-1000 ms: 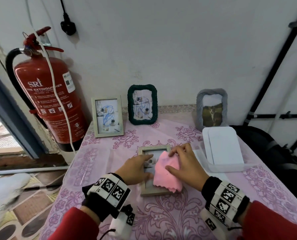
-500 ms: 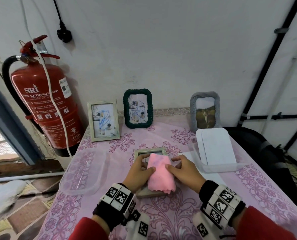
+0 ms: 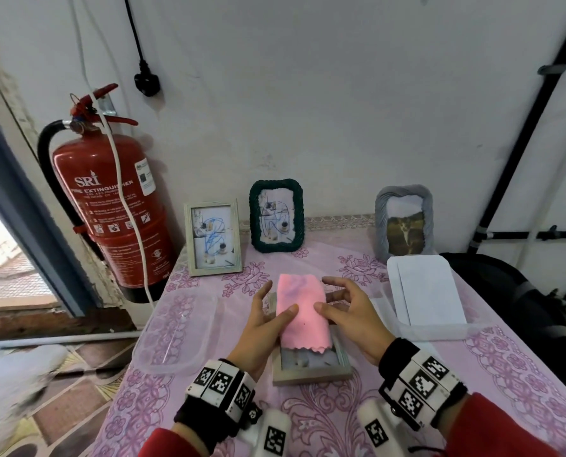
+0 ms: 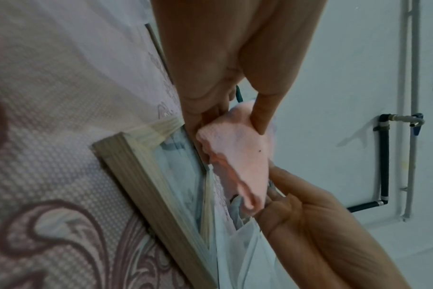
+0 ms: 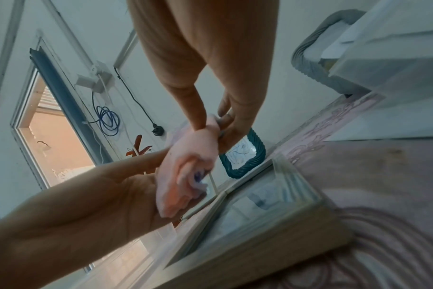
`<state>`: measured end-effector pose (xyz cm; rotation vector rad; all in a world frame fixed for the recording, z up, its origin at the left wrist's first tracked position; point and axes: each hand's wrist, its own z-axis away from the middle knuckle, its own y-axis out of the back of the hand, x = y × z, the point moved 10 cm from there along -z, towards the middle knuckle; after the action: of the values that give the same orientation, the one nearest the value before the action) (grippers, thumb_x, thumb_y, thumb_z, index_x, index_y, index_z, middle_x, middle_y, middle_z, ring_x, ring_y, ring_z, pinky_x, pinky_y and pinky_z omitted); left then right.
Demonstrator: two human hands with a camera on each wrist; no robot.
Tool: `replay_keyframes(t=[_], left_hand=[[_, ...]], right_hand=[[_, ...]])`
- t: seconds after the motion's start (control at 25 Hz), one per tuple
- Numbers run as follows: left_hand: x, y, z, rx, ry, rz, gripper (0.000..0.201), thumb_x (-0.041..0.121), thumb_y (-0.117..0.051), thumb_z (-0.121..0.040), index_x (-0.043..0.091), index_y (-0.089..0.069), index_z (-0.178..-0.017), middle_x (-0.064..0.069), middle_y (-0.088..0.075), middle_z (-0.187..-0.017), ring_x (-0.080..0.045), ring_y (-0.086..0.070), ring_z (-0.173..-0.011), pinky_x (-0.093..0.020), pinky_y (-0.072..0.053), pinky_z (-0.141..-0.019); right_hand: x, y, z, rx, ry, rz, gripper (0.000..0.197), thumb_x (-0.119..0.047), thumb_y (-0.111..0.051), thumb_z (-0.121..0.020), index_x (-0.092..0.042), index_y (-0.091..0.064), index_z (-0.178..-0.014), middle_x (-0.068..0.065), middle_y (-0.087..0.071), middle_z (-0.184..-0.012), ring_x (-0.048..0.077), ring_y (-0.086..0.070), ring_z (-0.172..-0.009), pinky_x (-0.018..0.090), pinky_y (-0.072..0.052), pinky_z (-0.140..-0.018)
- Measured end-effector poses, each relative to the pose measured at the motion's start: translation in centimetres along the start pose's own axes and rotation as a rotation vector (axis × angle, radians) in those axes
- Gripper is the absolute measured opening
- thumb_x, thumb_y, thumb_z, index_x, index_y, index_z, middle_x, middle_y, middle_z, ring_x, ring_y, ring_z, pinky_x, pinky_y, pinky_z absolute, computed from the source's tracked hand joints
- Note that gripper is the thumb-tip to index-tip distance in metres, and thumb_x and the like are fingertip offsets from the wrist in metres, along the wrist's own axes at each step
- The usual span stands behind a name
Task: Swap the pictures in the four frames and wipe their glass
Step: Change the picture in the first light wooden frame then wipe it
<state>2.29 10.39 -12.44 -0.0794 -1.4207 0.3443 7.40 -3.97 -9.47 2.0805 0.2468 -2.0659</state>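
Observation:
A pale wooden picture frame lies flat, glass up, on the pink flowered tablecloth. Just above its far half a folded pink cloth is held between both hands. My left hand pinches the cloth's left edge, thumb on top. My right hand pinches its right edge the same way. The left wrist view shows the cloth over the frame. In the right wrist view both hands grip the cloth above the frame. Three more frames stand by the wall: light wood, green, grey.
A red fire extinguisher stands left of the table. A clear plastic tray lies left of the hands. Another clear tray with white envelopes lies on the right. A black bag sits beyond the table's right edge.
The right hand was pressing the cloth on the glass while the left steadied the frame. Now both hands hold the cloth by its edges, raised off the frame.

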Motion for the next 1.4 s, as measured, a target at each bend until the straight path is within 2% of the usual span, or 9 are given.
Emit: replay_keyframes(t=[0.24, 0.4, 0.56, 0.68, 0.8, 0.96, 1.12, 1.28, 1.4], left_hand=[[3.4, 4.3, 0.5, 0.103, -0.131, -0.139, 0.054, 0.007, -0.054, -0.091, 0.031, -0.035, -0.135, -0.007, -0.066, -0.085, -0.016, -0.066, -0.069, -0.024, -0.052, -0.050], [7.4, 8.7, 1.4, 0.173, -0.207, -0.209, 0.053, 0.006, -0.051, -0.093, 0.037, -0.036, -0.133, -0.007, -0.064, -0.097, -0.019, -0.065, -0.079, -0.027, -0.056, -0.053], [10.2, 12.5, 1.9, 0.172, -0.226, -0.375, 0.063, -0.002, -0.047, -0.092, 0.043, -0.030, -0.133, 0.008, -0.052, -0.111, -0.017, -0.060, -0.087, -0.025, -0.057, -0.056], [10.4, 14.8, 2.2, 0.162, -0.197, -0.602, 0.049, -0.005, -0.044, -0.093, 0.035, -0.045, -0.122, -0.006, -0.047, -0.122, -0.023, -0.056, -0.083, -0.023, -0.052, -0.055], [8.8, 16.5, 2.4, 0.164, -0.089, -0.743, 0.039, -0.003, -0.044, -0.093, 0.030, -0.058, -0.110, -0.007, -0.049, -0.118, -0.020, -0.055, -0.077, -0.024, -0.049, -0.058], [6.4, 16.9, 2.1, 0.098, 0.035, -0.947, 0.040, -0.003, -0.049, -0.091, 0.017, -0.055, -0.125, -0.011, -0.045, -0.135, -0.027, -0.054, -0.107, -0.032, -0.048, -0.090], [6.2, 16.6, 1.9, 0.134, 0.017, -1.093, 0.052, 0.001, -0.063, -0.083, 0.019, -0.050, -0.130, -0.009, -0.038, -0.143, -0.026, -0.044, -0.127, -0.034, -0.034, -0.110], [7.4, 15.9, 2.1, 0.207, -0.104, -1.240, 0.059, 0.009, -0.074, -0.075, 0.021, -0.053, -0.128, -0.005, -0.031, -0.147, -0.020, -0.031, -0.136, -0.030, -0.021, -0.114], [5.9, 16.3, 1.8, 0.131, 0.026, -1.272, 0.063, 0.014, -0.070, -0.081, 0.016, -0.043, -0.138, -0.004, -0.035, -0.150, -0.018, -0.035, -0.136, -0.028, -0.024, -0.114]], right_hand=[[1.5, 0.4, -1.5, 0.083, -0.061, 0.081, 0.029, 0.000, -0.052, -0.088, -0.010, -0.055, -0.115, 0.004, -0.055, -0.086, 0.019, -0.054, -0.073, 0.031, -0.046, -0.065], [2.3, 1.7, -2.1, 0.125, -0.088, 0.609, 0.037, -0.008, -0.058, -0.083, -0.010, -0.052, -0.119, 0.017, -0.054, -0.117, 0.030, -0.053, -0.105, 0.035, -0.046, -0.090], [4.7, 1.6, -2.1, -0.015, -0.315, 0.970, 0.059, -0.022, -0.061, -0.083, -0.009, -0.035, -0.134, 0.021, -0.038, -0.135, 0.037, -0.038, -0.125, 0.035, -0.036, -0.102], [5.6, 1.0, -2.5, -0.065, -0.348, 0.911, 0.058, -0.012, -0.061, -0.082, -0.003, -0.033, -0.133, 0.022, -0.040, -0.135, 0.037, -0.043, -0.123, 0.037, -0.042, -0.102], [5.9, 0.7, -2.7, -0.080, -0.345, 0.882, 0.056, -0.006, -0.059, -0.081, -0.002, -0.036, -0.132, 0.022, -0.045, -0.133, 0.038, -0.047, -0.119, 0.038, -0.047, -0.097], [5.9, 0.6, -2.8, -0.094, -0.323, 0.895, 0.055, -0.006, -0.059, -0.080, -0.003, -0.039, -0.131, 0.021, -0.048, -0.131, 0.036, -0.050, -0.117, 0.036, -0.047, -0.095], [5.3, 0.6, -2.7, -0.104, -0.282, 0.858, 0.052, -0.003, -0.061, -0.079, -0.001, -0.042, -0.127, 0.018, -0.056, -0.123, 0.031, -0.055, -0.109, 0.031, -0.047, -0.088], [5.0, 0.8, -2.7, -0.095, -0.246, 0.846, 0.050, -0.002, -0.062, -0.079, 0.000, -0.045, -0.125, 0.018, -0.059, -0.118, 0.031, -0.057, -0.107, 0.031, -0.047, -0.088], [5.0, 0.7, -2.6, -0.098, -0.223, 0.857, 0.042, -0.005, -0.066, -0.078, -0.001, -0.053, -0.118, 0.017, -0.063, -0.113, 0.030, -0.060, -0.102, 0.029, -0.047, -0.083]])
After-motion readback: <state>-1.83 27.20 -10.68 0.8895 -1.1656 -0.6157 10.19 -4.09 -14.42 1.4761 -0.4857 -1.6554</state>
